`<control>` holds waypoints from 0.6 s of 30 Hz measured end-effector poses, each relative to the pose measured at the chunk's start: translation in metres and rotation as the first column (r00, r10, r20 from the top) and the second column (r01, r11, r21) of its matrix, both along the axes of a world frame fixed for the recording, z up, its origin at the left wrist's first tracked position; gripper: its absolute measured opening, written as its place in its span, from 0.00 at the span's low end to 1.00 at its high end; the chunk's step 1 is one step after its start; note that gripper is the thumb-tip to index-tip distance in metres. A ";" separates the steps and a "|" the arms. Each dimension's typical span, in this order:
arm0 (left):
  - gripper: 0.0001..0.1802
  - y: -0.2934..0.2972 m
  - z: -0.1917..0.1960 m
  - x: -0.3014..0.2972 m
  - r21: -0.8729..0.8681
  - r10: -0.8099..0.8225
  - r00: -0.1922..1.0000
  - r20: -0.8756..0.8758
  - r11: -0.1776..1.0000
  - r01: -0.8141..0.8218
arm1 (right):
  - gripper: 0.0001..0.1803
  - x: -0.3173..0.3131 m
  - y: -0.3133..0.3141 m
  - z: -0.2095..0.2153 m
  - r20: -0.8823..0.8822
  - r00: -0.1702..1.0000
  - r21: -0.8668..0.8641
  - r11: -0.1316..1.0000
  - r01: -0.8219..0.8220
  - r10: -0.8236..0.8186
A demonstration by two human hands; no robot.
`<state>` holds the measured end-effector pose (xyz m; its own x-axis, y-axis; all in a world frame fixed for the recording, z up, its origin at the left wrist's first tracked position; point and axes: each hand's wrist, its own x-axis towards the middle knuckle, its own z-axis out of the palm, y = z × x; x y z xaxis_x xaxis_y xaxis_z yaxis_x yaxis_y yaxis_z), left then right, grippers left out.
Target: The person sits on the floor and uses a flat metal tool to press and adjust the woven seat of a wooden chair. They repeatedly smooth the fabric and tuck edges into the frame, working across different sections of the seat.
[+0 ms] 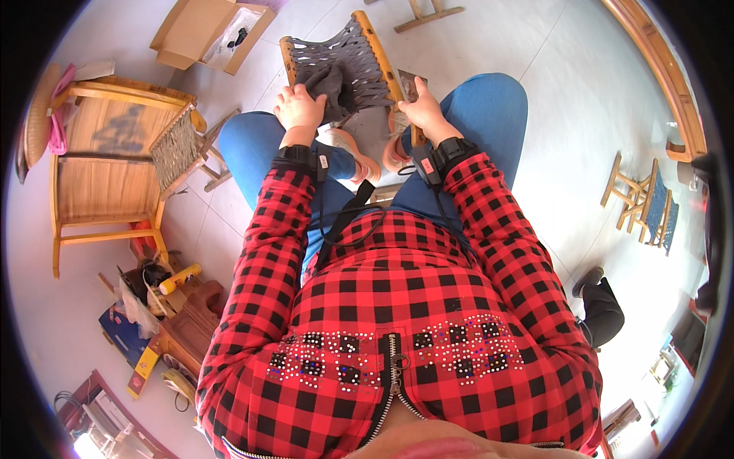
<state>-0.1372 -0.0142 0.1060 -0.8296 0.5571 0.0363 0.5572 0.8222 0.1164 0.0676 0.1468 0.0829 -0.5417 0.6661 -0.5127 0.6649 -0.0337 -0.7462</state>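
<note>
A small folding stool point(382, 65) with yellow-brown wooden rails stands tilted between my knees. Its seat is a net of woven grey fabric strips point(325, 53). A bunched dark grey cloth point(329, 88) lies over the near left part of the weave. My left hand point(300, 113) is closed at the edge of this cloth, thumb to the right and fingers curled forward; the fingertips are partly hidden. My right hand point(423, 111) grips the near end of the right rail, thumb on the inner side. More grey fabric hangs below the seat, between my shoes.
An open cardboard box point(195, 34) sits at the far left. Closer on the left are a wooden chair point(107, 195) and a woven-seat stool point(177, 149). Blue-seated stools point(656, 206) stand at the right. A yellow bottle point(180, 279) lies among clutter. Cables point(325, 218) run from my wrist straps.
</note>
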 end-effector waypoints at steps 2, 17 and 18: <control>0.20 0.002 0.005 0.004 -0.204 0.026 0.999 0.038 0.979 -0.017 | 0.48 -0.001 0.000 -0.003 0.034 0.999 0.027 1.000 -0.009 0.008; 0.03 0.001 0.013 0.004 0.618 -0.641 0.231 0.732 0.483 -0.620 | 0.26 -0.012 -0.019 0.032 -0.386 0.874 -0.475 0.876 0.087 -0.296; 0.03 0.003 0.015 0.009 0.625 -0.680 0.181 0.710 0.492 -0.605 | 0.25 -0.013 -0.020 0.034 -0.403 0.857 -0.496 0.864 0.091 -0.322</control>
